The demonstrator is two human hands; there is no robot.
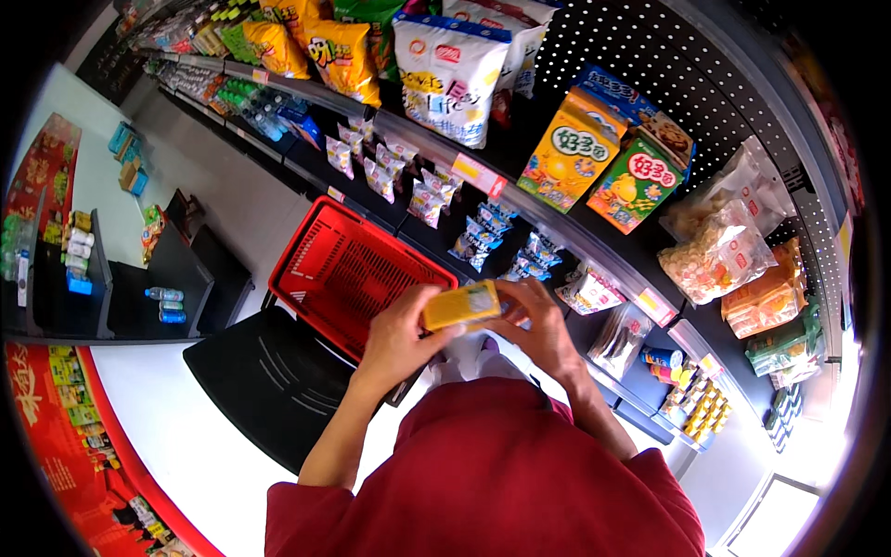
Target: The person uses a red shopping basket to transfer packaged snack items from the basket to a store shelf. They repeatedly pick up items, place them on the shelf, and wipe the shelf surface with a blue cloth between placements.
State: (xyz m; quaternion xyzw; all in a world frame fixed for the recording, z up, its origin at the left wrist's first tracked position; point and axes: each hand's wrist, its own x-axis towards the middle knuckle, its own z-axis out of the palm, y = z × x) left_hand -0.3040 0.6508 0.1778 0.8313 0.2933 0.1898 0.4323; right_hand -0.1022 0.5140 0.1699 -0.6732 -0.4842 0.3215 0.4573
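A small yellow box (461,306) with a pale patch on its face is held up in front of my body. My left hand (404,324) grips its left end, thumb along the lower edge. At the other end, the fingers of my right hand (539,327) curl around the box's edge. Just beyond my left hand is a red plastic shopping basket (327,257), with its slotted floor in sight. What supports the basket is partly hidden.
A black plastic panel (271,386) lies beside the basket. Shelving ahead and right carries a white snack bag (449,76), a yellow carton (574,150), a green carton (635,184) and small blue snack packs (477,240). Bottles stand on a black shelf unit (150,306) at left.
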